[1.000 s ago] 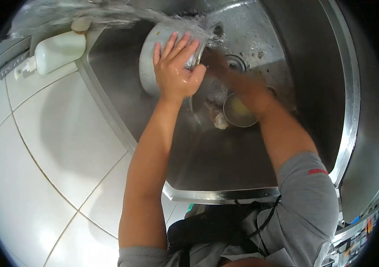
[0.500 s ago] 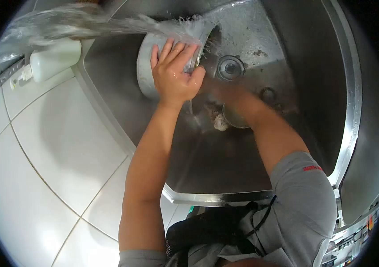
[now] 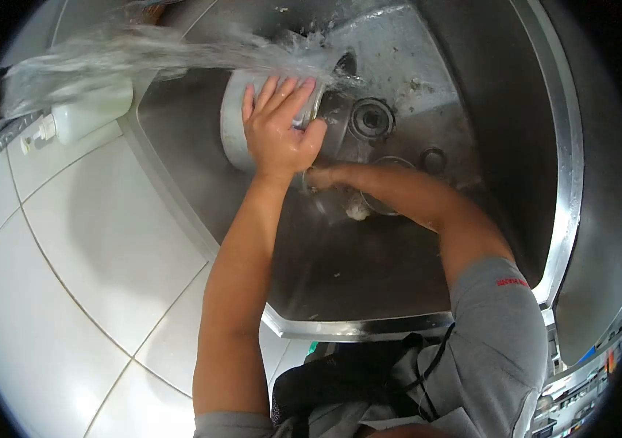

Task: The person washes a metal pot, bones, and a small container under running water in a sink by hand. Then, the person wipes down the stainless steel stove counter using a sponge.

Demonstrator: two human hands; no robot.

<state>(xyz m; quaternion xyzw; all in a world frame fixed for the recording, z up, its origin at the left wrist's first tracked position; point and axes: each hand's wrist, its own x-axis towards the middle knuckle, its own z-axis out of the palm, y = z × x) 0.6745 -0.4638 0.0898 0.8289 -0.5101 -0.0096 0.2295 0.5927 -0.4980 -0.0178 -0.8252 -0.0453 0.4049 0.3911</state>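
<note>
A metal pot [image 3: 234, 124] lies tipped on its side in the sink, its mouth towards the drain. My left hand [image 3: 279, 135] rests flat on the pot's outer wall, fingers spread and wet. Low at the pot's mouth is my right hand [image 3: 319, 177]; its fingers go in past the rim and are mostly hidden, so I cannot tell what they hold. A stream of water [image 3: 150, 55] shoots from the upper left over the pot and splashes beside it.
The steel sink [image 3: 369, 281] has a round drain [image 3: 371, 119]. A pale crumpled scrap [image 3: 357, 208] and a round clear-looking piece [image 3: 384, 204] lie under my right forearm. A white soap bottle [image 3: 92, 109] is on the white tiles [image 3: 106, 241] at left.
My right hand, blurred near the drain before, has moved left to the pot's mouth. My left hand stays on the pot, which appears slightly shifted. Water keeps running.
</note>
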